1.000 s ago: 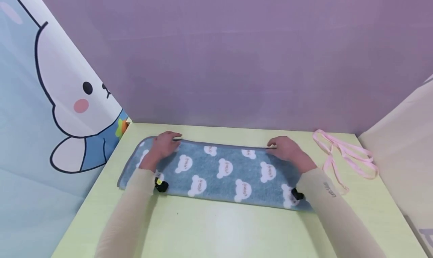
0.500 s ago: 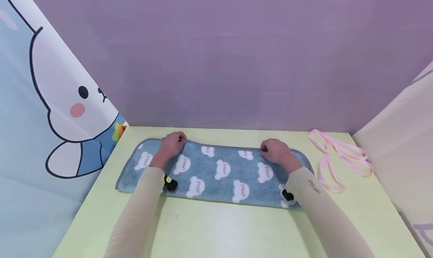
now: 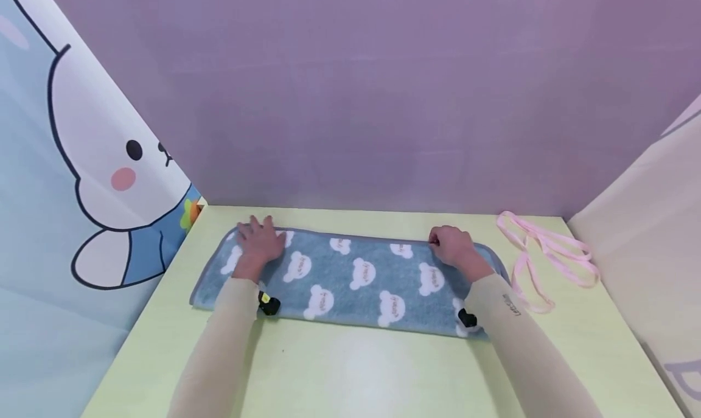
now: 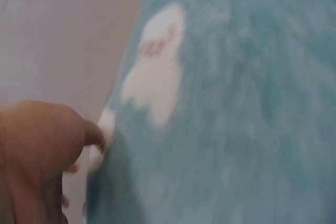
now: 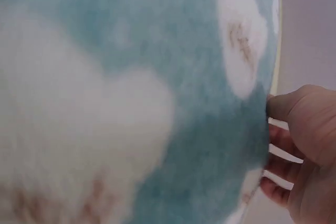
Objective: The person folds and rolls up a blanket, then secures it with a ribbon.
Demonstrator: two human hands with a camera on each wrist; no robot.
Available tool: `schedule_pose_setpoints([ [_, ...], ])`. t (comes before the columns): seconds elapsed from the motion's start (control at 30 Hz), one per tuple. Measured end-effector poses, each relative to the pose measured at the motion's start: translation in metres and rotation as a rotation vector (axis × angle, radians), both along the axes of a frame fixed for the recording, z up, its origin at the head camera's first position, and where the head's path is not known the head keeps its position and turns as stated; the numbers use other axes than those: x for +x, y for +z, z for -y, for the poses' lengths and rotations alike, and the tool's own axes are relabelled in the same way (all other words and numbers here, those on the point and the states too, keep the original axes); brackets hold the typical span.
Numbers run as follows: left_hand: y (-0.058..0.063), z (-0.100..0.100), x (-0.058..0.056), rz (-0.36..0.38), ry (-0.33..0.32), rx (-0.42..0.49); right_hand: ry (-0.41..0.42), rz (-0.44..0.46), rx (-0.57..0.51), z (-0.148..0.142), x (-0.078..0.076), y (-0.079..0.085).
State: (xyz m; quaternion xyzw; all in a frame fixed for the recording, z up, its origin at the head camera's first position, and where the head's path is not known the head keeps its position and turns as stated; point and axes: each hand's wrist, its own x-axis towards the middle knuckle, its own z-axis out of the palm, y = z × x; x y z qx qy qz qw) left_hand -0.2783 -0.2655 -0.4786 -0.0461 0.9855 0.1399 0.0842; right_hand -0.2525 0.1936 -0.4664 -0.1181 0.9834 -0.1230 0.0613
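Note:
A blue towel (image 3: 339,284) with white bear heads and grey piping lies as a long strip across the table. My left hand (image 3: 260,243) rests on its far left part with the fingers spread and straight. In the left wrist view, the left hand (image 4: 42,156) is beside the towel's edge, its thumb touching the cloth. At the far right edge, my right hand (image 3: 452,246) has curled fingers and pinches the border. The right wrist view shows the right hand's thumb and fingertips (image 5: 277,191) at the towel (image 5: 205,119) edge.
A looped pink strap (image 3: 547,247) lies on the pale table (image 3: 350,369) to the right of the towel. A purple backdrop (image 3: 372,101) rises behind the table, and a rabbit-printed curtain (image 3: 109,162) hangs at the left.
My left hand was pinching the far edge half a second ago; it has let go, moved left and spread its fingers on the cloth. The right hand stays at the border, slightly further right.

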Motion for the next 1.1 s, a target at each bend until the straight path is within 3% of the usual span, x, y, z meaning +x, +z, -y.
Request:
schedule_pose_setpoints([
  [0.1,0.003,0.019,0.011,0.082,0.087,0.036,-0.006,-0.006,0.049,-0.007,0.002,0.000],
  [0.23,0.005,0.034,0.020,0.144,0.095,0.099,-0.063,0.006,0.087,-0.033,0.004,0.007],
  [0.37,0.004,0.039,0.023,0.120,0.071,0.118,-0.117,0.002,0.097,-0.060,0.006,0.003],
  [0.47,0.007,0.036,0.030,0.081,0.080,0.108,-0.085,-0.008,0.083,-0.070,0.009,-0.001],
  [0.67,0.016,0.023,0.068,0.051,0.050,0.067,0.062,-0.073,0.070,-0.075,0.023,0.002],
  [0.8,0.019,0.015,0.091,0.107,0.015,0.081,0.066,-0.007,0.067,-0.079,0.036,0.005],
  [0.93,0.015,0.018,0.094,0.118,-0.003,0.075,0.042,0.076,0.061,-0.082,0.049,0.003],
  [1.1,0.008,0.029,0.082,0.106,-0.055,0.070,0.034,0.078,0.097,-0.079,0.067,0.005],
])
